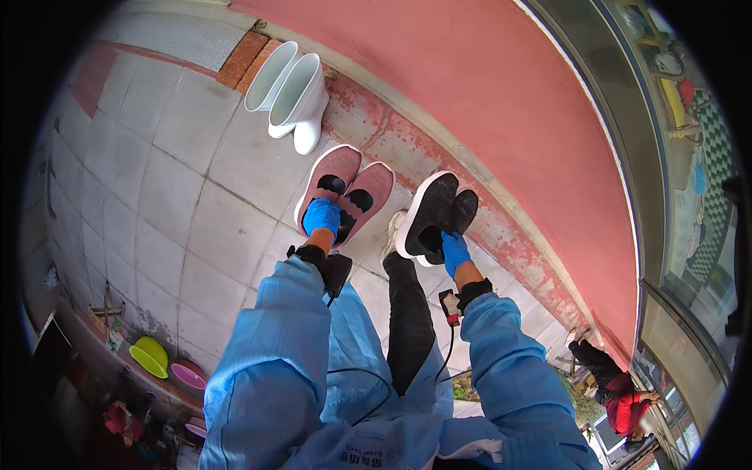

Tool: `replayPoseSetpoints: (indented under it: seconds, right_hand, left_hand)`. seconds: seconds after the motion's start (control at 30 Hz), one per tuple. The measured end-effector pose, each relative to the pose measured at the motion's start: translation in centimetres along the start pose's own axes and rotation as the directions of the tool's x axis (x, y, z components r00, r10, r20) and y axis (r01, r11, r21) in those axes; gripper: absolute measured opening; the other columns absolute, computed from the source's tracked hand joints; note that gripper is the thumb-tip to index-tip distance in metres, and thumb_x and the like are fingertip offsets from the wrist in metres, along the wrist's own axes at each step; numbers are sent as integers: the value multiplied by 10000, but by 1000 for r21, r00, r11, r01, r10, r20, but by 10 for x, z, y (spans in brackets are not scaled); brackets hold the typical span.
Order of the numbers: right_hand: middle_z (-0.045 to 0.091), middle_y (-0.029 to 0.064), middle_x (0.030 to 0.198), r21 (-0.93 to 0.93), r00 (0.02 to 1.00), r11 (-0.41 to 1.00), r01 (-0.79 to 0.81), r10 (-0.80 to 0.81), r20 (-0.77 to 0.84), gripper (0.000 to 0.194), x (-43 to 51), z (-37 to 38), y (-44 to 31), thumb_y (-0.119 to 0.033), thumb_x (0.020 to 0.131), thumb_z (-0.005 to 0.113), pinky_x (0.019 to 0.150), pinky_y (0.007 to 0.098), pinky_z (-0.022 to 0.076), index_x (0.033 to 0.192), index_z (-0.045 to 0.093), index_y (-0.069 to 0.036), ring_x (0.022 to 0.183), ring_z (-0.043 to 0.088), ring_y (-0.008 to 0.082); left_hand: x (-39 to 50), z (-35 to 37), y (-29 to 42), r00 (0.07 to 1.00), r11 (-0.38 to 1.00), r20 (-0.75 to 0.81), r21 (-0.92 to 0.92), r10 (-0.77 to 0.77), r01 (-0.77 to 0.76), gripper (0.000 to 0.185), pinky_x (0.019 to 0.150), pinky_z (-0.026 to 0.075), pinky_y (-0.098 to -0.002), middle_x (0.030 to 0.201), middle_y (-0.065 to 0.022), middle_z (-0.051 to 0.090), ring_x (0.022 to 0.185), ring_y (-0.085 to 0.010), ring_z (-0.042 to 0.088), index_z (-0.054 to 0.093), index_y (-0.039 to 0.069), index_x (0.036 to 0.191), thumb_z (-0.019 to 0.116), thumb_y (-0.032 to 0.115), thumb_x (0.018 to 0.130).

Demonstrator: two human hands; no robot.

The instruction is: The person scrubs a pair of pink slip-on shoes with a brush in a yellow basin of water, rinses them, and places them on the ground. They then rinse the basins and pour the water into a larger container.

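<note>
My left hand (322,218), in a blue glove, grips a pair of dusty-pink slip-on shoes (348,191) at their heel openings; its fingers are partly hidden inside them. In my right hand (455,249), also blue-gloved, is a pair of black slip-on shoes (435,205) with white soles, held side by side at the heels. A pair of white rubber boots (306,103) stands upright on the paving beyond the pink shoes, beside the wall. The gripping fingertips of both hands are mostly hidden.
A pink-red wall (529,135) with windows runs along the right. Grey paving slabs (176,200) cover the ground. A yellow-green basin (149,356) and a pink basin (188,375) lie at lower left. Another person (623,405) in red stands by the windows at lower right. Cables hang near my wrists.
</note>
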State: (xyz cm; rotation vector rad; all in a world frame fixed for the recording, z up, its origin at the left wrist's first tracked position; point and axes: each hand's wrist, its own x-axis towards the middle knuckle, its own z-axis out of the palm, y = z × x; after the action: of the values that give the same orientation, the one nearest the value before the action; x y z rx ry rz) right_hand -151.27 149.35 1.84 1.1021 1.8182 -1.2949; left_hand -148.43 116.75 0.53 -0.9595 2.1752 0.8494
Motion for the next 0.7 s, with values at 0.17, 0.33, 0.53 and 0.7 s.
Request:
replayPoseSetpoints:
  seconds: [0.17,0.33,0.53,0.7]
  right_hand:
    - [626,203,1135,-154,995,983,100,-101,1,437,101,29,10,-311,895,549,877,367,465,1163,583,33,1031,605,302]
    - [619,173,1149,-254,983,949,185,-184,27,434,185,55,41,-334,921,504,891,355,444,1178,579,7,1033,584,302]
    - [636,221,1097,-335,950,900,280,-311,-42,424,247,98,74,-328,901,510,852,399,460,1122,597,24,999,597,386]
    - [605,294,1067,-388,922,873,295,-367,-126,492,278,130,84,-417,929,417,877,479,445,1047,629,11,1040,542,465]
  left_hand:
    - [78,60,14,998,999,-57,-37,25,-27,306,841,490,-396,1099,-133,646,1007,-324,613,659,161,1109,534,179,830]
    - [155,113,30,1000,998,-17,-62,23,-24,314,918,458,-365,1135,-121,640,1082,-319,585,646,150,1124,542,182,830]
    - [219,154,45,984,987,-97,71,148,-142,264,821,509,-385,1075,-124,653,1000,-321,625,657,138,1085,554,187,846]
    - [266,171,54,991,955,4,267,135,-131,316,930,450,-368,1157,-107,632,1109,-304,579,625,163,1140,523,172,841]
